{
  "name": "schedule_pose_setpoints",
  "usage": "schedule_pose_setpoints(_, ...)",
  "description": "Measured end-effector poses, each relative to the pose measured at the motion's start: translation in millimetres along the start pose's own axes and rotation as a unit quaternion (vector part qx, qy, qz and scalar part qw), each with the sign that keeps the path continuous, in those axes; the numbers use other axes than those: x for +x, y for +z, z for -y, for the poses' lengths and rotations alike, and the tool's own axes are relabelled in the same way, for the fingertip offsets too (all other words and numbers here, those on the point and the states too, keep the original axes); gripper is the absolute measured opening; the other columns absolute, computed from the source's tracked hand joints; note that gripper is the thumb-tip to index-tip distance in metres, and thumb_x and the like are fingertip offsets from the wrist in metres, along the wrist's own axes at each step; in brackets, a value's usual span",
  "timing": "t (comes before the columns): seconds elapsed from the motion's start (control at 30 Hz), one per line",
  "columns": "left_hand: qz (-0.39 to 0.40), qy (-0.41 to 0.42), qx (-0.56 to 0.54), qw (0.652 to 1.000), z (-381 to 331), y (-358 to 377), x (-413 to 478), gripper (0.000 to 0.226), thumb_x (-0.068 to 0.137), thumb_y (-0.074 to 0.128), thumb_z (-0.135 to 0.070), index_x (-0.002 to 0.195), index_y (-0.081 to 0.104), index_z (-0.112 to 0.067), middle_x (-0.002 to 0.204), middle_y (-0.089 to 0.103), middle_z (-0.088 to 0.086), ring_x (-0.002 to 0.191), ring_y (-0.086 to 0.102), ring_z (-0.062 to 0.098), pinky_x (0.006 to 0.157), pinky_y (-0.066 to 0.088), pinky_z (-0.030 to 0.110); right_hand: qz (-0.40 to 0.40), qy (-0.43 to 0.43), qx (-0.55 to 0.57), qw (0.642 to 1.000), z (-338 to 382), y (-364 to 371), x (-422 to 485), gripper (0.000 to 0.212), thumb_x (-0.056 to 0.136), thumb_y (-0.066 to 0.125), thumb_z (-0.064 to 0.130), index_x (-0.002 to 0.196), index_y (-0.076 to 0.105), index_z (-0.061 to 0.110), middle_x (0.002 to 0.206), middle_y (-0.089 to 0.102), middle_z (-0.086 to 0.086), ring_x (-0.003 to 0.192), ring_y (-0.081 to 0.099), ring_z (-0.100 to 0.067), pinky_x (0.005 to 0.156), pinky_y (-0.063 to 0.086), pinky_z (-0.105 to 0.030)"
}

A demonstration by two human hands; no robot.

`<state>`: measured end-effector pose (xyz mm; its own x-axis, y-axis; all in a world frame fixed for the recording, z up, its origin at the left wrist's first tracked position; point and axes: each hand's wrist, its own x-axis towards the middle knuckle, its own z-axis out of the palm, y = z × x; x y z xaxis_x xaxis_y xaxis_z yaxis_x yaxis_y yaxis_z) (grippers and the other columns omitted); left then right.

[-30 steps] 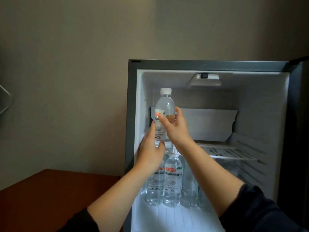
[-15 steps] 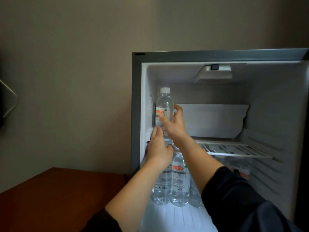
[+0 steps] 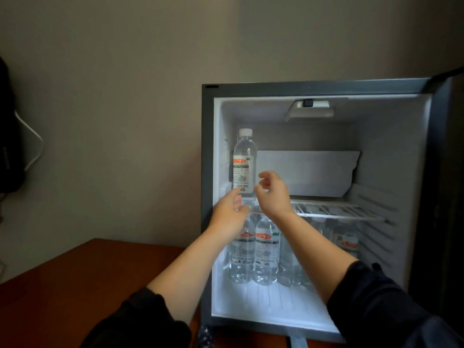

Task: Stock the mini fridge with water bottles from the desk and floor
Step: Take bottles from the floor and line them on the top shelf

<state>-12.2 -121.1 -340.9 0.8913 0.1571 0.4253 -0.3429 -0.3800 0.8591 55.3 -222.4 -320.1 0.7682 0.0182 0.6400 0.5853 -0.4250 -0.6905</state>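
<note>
A clear water bottle (image 3: 243, 163) with a white cap and an orange-banded label stands upright at the far left of the wire shelf (image 3: 336, 212) in the open mini fridge (image 3: 208, 151). My right hand (image 3: 272, 194) hovers just right of the bottle's lower part, fingers loosely curled, holding nothing. My left hand (image 3: 229, 214) is below the bottle's base with fingers relaxed, apart from it. Several more bottles (image 3: 266, 254) stand on the lit fridge floor under the shelf, partly hidden by my forearms.
A reddish-brown wooden desk top (image 3: 82, 285) lies left of the fridge. The open fridge door (image 3: 449, 197) rises dark at the right edge. A white panel (image 3: 306, 172) leans at the back of the upper shelf, whose right part is bare. A dark bag (image 3: 10, 136) hangs at far left.
Both hands have let go of the bottle and drawn back slightly; the bottle now stands by itself on the upper shelf. The view has shifted left a little.
</note>
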Motion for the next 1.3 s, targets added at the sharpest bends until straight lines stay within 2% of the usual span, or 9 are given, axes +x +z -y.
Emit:
schedule_pose_setpoints(0.07, -0.006, -0.006, -0.021, 1.000, -0.3, -11.8, -10.4, 0.038, 0.093, 0.046, -0.003, 0.130, 0.049, -0.006, 0.125, 0.059, 0.009, 0.106, 0.060, 0.014, 0.077, 0.043, 0.009, 0.005, -0.041, -0.056, 0.998, 1.3, -4.7, -14.5, 0.025, 0.092, 0.052, 0.009, 0.115, 0.059, 0.006, 0.111, 0.062, -0.011, 0.094, 0.054, -0.016, 0.081, 0.039, -0.023)
schedule_pose_setpoints(0.17, 0.011, -0.010, 0.003, 1.000, -0.6, -31.3, -32.3, 0.024, 0.090, 0.047, -0.001, 0.110, 0.060, 0.000, 0.101, 0.066, 0.014, 0.071, 0.062, 0.008, 0.055, 0.043, 0.003, 0.030, -0.081, -0.078, 0.993, 3.6, -9.1, -40.0, 0.017, 0.089, 0.053, 0.008, 0.101, 0.065, 0.006, 0.097, 0.066, -0.011, 0.084, 0.056, -0.017, 0.073, 0.042, -0.020)
schedule_pose_setpoints(0.3, 0.083, -0.030, 0.097, 0.991, 7.8, -63.1, -62.5, 0.019, 0.090, 0.049, -0.004, 0.102, 0.063, -0.001, 0.092, 0.066, 0.013, 0.070, 0.062, 0.009, 0.047, 0.039, 0.002, 0.097, -0.111, -0.100, 0.984, 10.9, -1.9, -82.6, 0.013, 0.088, 0.054, 0.011, 0.094, 0.067, 0.010, 0.091, 0.067, -0.007, 0.082, 0.060, -0.018, 0.074, 0.049, -0.027)
schedule_pose_setpoints(0.4, 0.111, -0.043, 0.176, 0.977, 16.7, -92.5, -87.4, 0.020, 0.090, 0.052, -0.013, 0.105, 0.064, -0.008, 0.093, 0.068, 0.006, 0.076, 0.065, 0.011, 0.059, 0.046, 0.008, 0.166, -0.121, -0.105, 0.973, 20.9, 10.9, -112.9, 0.013, 0.089, 0.055, 0.015, 0.093, 0.067, 0.010, 0.090, 0.069, -0.004, 0.082, 0.062, -0.017, 0.079, 0.050, -0.033)
schedule_pose_setpoints(0.5, 0.119, -0.067, 0.234, 0.963, 27.9, -122.4, -114.8, 0.019, 0.090, 0.054, -0.018, 0.106, 0.064, -0.012, 0.097, 0.070, 0.008, 0.080, 0.067, 0.013, 0.083, 0.051, 0.027, 0.222, -0.136, -0.106, 0.960, 30.2, 33.4, -140.4, 0.010, 0.087, 0.056, 0.015, 0.088, 0.066, 0.014, 0.084, 0.069, -0.004, 0.080, 0.062, -0.020, 0.079, 0.050, -0.038)
schedule_pose_setpoints(0.7, 0.073, -0.151, 0.312, 0.935, 64.8, -180.2, -183.9, 0.018, 0.089, 0.054, -0.025, 0.101, 0.066, -0.017, 0.077, 0.068, 0.000, 0.091, 0.067, 0.017, 0.085, 0.050, 0.030, 0.292, -0.151, -0.105, 0.938, 58.7, 96.4, -198.4, 0.010, 0.086, 0.054, 0.019, 0.081, 0.060, 0.025, 0.087, 0.069, 0.000, 0.086, 0.063, -0.025, 0.080, 0.051, -0.038)
schedule_pose_setpoints(0.87, 0.029, -0.213, 0.337, 0.917, 96.1, -228.5, -242.0, 0.020, 0.089, 0.053, -0.027, 0.104, 0.065, -0.018, 0.093, 0.065, -0.001, 0.091, 0.062, 0.015, 0.083, 0.049, 0.028, 0.354, -0.169, -0.067, 0.918, 93.0, 148.2, -251.5, 0.016, 0.086, 0.050, 0.019, 0.076, 0.055, 0.030, 0.084, 0.066, 0.004, 0.086, 0.062, -0.024, 0.081, 0.052, -0.038)
schedule_pose_setpoints(1.0, 0.024, -0.252, 0.409, 0.877, 113.4, -276.2, -297.8, 0.027, 0.092, 0.052, -0.029, 0.113, 0.062, -0.017, 0.108, 0.063, -0.001, 0.101, 0.058, 0.014, 0.089, 0.046, 0.028, 0.408, -0.198, -0.022, 0.891, 124.8, 188.2, -303.7, 0.015, 0.092, 0.051, 0.020, 0.090, 0.065, 0.026, 0.090, 0.068, 0.006, 0.086, 0.063, -0.016, 0.080, 0.055, -0.039)
schedule_pose_setpoints(1.3, -0.043, -0.388, 0.419, 0.820, 153.8, -356.5, -439.4, 0.026, 0.092, 0.054, -0.024, 0.111, 0.061, -0.008, 0.112, 0.065, 0.011, 0.103, 0.060, 0.024, 0.077, 0.040, 0.024, 0.564, -0.288, -0.024, 0.774, 188.9, 264.0, -425.8, 0.015, 0.094, 0.051, 0.023, 0.104, 0.062, 0.019, 0.106, 0.064, 0.000, 0.097, 0.060, -0.021, 0.080, 0.052, -0.039)
